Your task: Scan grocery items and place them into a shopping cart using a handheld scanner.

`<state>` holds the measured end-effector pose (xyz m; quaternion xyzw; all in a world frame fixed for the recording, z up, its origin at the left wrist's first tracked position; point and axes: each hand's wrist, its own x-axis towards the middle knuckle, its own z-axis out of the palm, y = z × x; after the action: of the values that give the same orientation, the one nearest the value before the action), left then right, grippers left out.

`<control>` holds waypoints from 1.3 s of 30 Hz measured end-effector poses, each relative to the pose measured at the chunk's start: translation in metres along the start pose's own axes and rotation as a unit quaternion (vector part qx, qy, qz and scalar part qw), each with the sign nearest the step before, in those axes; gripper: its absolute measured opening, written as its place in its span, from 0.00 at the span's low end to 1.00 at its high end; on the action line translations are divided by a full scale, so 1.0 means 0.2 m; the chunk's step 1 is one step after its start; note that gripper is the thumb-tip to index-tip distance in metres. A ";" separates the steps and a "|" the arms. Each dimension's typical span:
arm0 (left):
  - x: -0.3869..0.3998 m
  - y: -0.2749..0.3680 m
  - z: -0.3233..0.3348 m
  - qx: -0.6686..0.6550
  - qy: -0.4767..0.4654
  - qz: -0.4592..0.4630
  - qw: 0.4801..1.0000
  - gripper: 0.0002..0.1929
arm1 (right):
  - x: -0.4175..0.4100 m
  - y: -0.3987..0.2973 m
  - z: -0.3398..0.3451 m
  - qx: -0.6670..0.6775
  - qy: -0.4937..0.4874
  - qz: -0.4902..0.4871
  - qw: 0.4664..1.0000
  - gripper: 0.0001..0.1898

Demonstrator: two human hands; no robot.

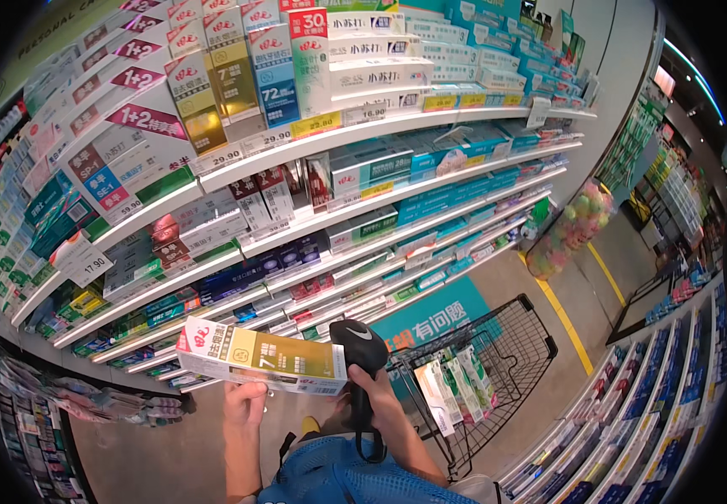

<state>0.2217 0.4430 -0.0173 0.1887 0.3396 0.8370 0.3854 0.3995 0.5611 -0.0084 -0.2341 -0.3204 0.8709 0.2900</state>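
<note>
A white and gold toothpaste box [263,356] lies tilted in my left hand [246,403], its printed front facing up towards me. The thumb and fingers pinch its lower edge. My right hand [376,394] is wrapped around the handle of a black handheld barcode scanner [358,345]. The scanner's head is right beside the right end of the box; whether they touch I cannot tell. A strap loop [371,448] hangs from the bottom of the scanner.
Ahead, curved-looking white shelves [256,236] hold rows of toothpaste boxes and price tags. A black wire cart [508,359] with several boxes [455,390] stands to my right. More stocked shelves [628,428] rise at lower right. Beyond is a clear column of coloured balls [570,230].
</note>
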 end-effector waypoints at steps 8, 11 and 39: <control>-0.01 0.07 0.13 -0.003 0.071 0.015 0.997 0.23 | -0.01 -0.10 0.10 0.000 0.026 -0.011 1.000 0.13; -0.04 0.06 0.13 -0.013 0.104 0.030 0.994 0.23 | 0.02 -0.09 0.10 0.004 0.016 -0.019 1.000 0.13; -0.16 0.04 0.23 0.102 0.046 0.042 0.993 0.38 | -0.04 -0.02 -0.07 0.016 0.023 0.030 0.999 0.16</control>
<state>0.2648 0.4336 0.0193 0.2028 0.4324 0.8211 0.3127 0.4146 0.5639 -0.0141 -0.2589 -0.2925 0.8787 0.2744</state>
